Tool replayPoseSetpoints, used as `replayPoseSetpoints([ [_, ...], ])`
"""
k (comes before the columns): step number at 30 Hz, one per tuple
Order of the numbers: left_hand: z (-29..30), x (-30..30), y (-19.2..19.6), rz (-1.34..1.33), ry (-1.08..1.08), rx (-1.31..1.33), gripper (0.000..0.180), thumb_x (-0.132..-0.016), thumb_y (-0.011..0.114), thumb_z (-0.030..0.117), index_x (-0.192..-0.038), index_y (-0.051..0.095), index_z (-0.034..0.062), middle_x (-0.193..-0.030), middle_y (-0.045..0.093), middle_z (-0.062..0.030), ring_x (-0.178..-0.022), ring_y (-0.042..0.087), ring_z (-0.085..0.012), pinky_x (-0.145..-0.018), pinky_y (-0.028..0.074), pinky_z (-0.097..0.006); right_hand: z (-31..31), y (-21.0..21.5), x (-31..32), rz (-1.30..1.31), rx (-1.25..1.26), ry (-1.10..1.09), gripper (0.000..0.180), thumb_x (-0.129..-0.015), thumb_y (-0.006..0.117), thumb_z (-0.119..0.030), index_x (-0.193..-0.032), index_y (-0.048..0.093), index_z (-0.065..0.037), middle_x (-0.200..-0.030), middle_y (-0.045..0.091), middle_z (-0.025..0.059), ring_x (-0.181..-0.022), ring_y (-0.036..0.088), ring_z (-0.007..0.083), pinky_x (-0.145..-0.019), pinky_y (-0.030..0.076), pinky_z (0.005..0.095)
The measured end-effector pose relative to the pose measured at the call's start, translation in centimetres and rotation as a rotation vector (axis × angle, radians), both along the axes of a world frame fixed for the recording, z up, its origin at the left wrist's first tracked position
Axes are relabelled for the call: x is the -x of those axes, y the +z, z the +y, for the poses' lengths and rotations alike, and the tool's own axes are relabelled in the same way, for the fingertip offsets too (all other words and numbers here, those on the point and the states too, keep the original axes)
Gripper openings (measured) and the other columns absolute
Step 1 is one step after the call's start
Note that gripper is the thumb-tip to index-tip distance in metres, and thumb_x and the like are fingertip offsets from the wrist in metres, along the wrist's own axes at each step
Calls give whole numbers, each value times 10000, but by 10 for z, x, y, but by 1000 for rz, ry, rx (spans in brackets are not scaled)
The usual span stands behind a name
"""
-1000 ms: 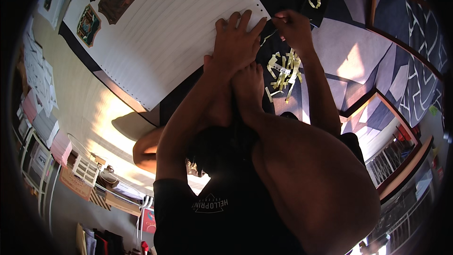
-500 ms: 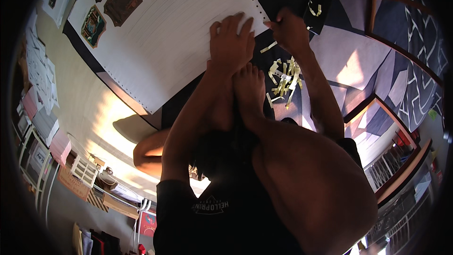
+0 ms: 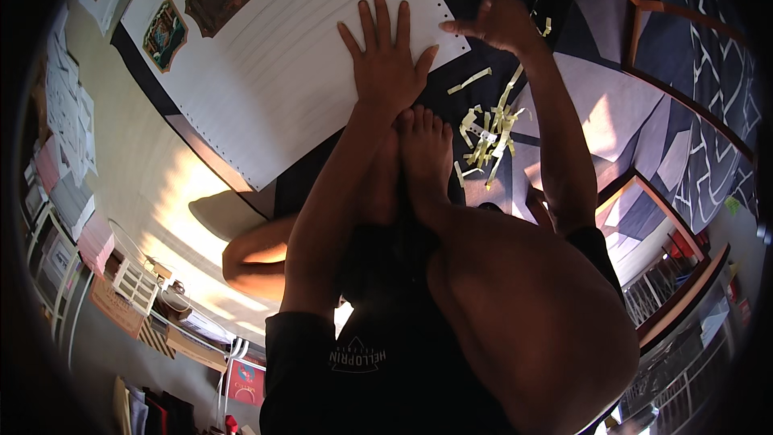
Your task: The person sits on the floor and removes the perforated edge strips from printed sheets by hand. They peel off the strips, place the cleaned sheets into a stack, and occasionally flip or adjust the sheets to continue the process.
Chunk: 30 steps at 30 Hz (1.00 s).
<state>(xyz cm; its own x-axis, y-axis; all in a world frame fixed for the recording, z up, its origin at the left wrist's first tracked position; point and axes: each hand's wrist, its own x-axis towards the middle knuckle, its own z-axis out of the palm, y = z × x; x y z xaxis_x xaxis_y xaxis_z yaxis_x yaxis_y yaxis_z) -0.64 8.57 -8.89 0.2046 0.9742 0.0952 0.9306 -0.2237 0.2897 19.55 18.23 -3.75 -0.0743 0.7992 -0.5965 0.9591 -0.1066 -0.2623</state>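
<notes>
The large white sheet (image 3: 266, 56) lies flat on the floor (image 3: 153, 185), its near corner under the left hand (image 3: 386, 64), which is spread wide with the palm pressed down on the paper. The right hand (image 3: 495, 24) hovers just beside the sheet's perforated edge, fingers loosely curled with the forefinger pointing toward that edge; whether it pinches anything I cannot tell.

The sheet looks thin, light and floppy, likely to crease or tear along its punched margin, so it is best held flat under a palm or lifted by two corners at once (one corner alone would probably make it buckle). The yellow paper scraps (image 3: 483, 133) scattered near the bare foot (image 3: 423, 153) seem feather-light and would scatter easily.

The far edge of the sheet is cut off by the picture's rim, and the dark cloth under it is hard to make out in shadow.
</notes>
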Motion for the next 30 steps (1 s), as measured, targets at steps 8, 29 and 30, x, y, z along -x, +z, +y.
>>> replayPoseSetpoints([
  [8,0,0,-2,-34,5,7,768,-983,444,589,-1526,374,50,-1586,246,-307,-1485,170,-508,-1096,78,-769,11,13,11,-130,-45,8,834,-531,858,-731,-893,719,7,-830,734,156,-826,745,313,-736,585,434],
  [29,3,1,5,-31,27,102,777,-981,432,588,-1546,338,63,-1610,198,-281,-1503,121,-486,-1127,43,-743,55,32,54,-148,-62,108,935,-536,834,-764,-1011,698,30,-964,733,203,-922,738,344,-792,584,455],
  [30,4,0,6,-40,26,105,779,-980,433,589,-1548,335,65,-1612,196,-279,-1504,118,-483,-1128,39,-741,59,33,57,-138,-76,122,934,-537,835,-762,-1014,699,30,-965,734,202,-921,738,346,-795,583,456],
])
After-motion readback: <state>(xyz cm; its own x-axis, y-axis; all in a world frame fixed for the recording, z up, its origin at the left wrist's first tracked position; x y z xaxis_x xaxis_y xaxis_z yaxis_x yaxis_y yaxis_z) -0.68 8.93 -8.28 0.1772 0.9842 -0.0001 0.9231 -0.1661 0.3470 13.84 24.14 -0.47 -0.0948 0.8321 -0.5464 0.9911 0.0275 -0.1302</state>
